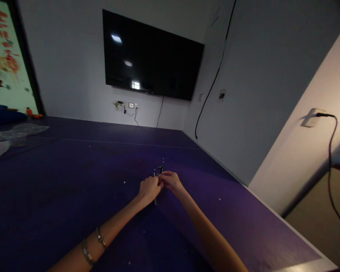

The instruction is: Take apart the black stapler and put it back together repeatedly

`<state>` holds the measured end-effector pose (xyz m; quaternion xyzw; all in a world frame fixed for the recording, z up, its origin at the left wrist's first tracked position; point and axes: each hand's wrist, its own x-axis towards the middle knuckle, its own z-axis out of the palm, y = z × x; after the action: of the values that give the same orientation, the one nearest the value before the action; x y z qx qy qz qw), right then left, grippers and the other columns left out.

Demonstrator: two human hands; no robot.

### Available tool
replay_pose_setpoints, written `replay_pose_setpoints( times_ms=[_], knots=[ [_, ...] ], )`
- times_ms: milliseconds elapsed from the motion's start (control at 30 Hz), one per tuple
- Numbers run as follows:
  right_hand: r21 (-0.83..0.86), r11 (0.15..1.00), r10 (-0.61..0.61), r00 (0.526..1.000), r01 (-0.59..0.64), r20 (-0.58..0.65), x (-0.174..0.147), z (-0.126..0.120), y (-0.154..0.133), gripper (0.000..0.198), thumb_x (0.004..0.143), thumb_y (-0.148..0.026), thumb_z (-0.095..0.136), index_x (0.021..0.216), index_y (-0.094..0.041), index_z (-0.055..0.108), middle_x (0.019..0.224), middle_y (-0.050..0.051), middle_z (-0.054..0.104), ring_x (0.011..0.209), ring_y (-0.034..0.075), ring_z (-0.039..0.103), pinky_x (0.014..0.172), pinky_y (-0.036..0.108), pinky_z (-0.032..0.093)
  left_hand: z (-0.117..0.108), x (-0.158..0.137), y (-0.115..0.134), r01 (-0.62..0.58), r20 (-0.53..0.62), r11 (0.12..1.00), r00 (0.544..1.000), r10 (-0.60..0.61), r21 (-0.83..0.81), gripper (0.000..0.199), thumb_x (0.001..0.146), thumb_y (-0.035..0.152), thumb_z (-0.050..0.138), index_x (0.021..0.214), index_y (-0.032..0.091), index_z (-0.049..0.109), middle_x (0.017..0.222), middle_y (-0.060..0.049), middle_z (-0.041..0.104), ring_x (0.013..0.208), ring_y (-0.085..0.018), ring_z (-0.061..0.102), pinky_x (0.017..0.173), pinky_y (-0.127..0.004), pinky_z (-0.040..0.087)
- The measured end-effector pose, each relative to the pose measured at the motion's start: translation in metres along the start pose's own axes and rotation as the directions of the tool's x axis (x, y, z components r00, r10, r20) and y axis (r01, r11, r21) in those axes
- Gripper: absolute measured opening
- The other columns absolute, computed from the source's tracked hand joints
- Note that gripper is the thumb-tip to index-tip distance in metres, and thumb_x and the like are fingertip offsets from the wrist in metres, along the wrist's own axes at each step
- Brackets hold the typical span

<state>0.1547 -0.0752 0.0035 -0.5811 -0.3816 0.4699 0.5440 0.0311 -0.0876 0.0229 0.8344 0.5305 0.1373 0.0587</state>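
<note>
My left hand (149, 189) is closed around a thin pale rod (155, 201), whose two ends stick out above and below the fingers. From between the hands rises a small dark T-shaped piece (160, 167), too small to name. My right hand (171, 180) meets the left one from the right, its fingers pinched on the lower part of this piece. The fingers hide most of what is held. Both hands are just above the purple tabletop (102, 204).
Small white scraps (124, 182) are scattered on the tabletop. Clear plastic wrapping (19, 130) and an orange object (33, 113) lie at the far left. Beyond are a wall-mounted television (153, 56), wall sockets (131, 105) and a hanging black cable (212, 85).
</note>
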Motion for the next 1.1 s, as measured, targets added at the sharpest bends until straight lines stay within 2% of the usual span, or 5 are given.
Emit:
replay_pose_setpoints(
  times_ms=[167, 333, 600, 900, 1100],
  knots=[
    [-0.1, 0.995, -0.037, 0.997, 0.03, -0.068, 0.005, -0.014, 0.003, 0.026, 0.062, -0.026, 0.066, 0.084, -0.015, 0.06, 0.05, -0.004, 0.056, 0.043, 0.009, 0.053, 0.043, 0.02, 0.043, 0.003, 0.003, 0.017, -0.043, -0.02, 0.999, 0.999, 0.043, -0.011, 0.035, 0.086, 0.041, 0.038, 0.096, 0.018, 0.063, 0.091, -0.012, 0.067, 0.087, -0.025, 0.064, 0.072, -0.034, 0.047],
    [-0.315, 0.947, -0.113, 0.982, 0.061, -0.149, 0.018, -0.062, 0.002, 0.028, 0.064, -0.026, 0.064, 0.088, -0.013, 0.064, 0.062, 0.0, 0.063, 0.051, 0.011, 0.057, 0.046, 0.02, 0.043, 0.004, 0.002, 0.016, -0.106, -0.02, 0.994, 0.994, 0.106, -0.007, 0.042, 0.086, 0.047, 0.033, 0.086, 0.018, 0.064, 0.084, -0.01, 0.067, 0.081, -0.024, 0.064, 0.071, -0.035, 0.047],
    [-0.74, 0.672, -0.256, 0.938, -0.002, -0.235, 0.032, -0.148, 0.002, 0.012, 0.062, -0.019, 0.063, 0.067, -0.011, 0.07, 0.062, 0.004, 0.064, 0.071, 0.018, 0.062, 0.052, 0.018, 0.037, 0.01, 0.002, -0.015, -0.089, 0.122, 0.986, 0.99, 0.072, 0.14, 0.032, 0.08, 0.04, 0.045, 0.082, 0.015, 0.065, 0.086, -0.012, 0.067, 0.084, -0.028, 0.064, 0.069, -0.036, 0.048],
    [-0.907, 0.411, -0.273, 0.937, -0.092, -0.219, 0.039, -0.162, 0.008, 0.016, 0.066, -0.016, 0.059, 0.076, -0.01, 0.071, 0.078, 0.013, 0.069, 0.077, 0.022, 0.065, 0.057, 0.021, 0.038, 0.018, 0.003, -0.02, -0.043, 0.132, 0.987, 0.991, 0.022, 0.155, 0.033, 0.081, 0.034, 0.041, 0.087, 0.014, 0.066, 0.092, -0.013, 0.068, 0.087, -0.028, 0.063, 0.071, -0.036, 0.048],
    [-0.921, 0.37, -0.276, 0.932, -0.12, -0.233, 0.035, -0.161, 0.008, 0.014, 0.069, -0.017, 0.059, 0.078, -0.012, 0.069, 0.083, 0.015, 0.069, 0.081, 0.023, 0.064, 0.062, 0.023, 0.041, 0.02, 0.002, -0.02, -0.036, 0.133, 0.99, 0.991, 0.018, 0.135, 0.031, 0.08, 0.029, 0.041, 0.087, 0.013, 0.066, 0.091, -0.014, 0.068, 0.086, -0.027, 0.064, 0.07, -0.036, 0.049]
  ],
)
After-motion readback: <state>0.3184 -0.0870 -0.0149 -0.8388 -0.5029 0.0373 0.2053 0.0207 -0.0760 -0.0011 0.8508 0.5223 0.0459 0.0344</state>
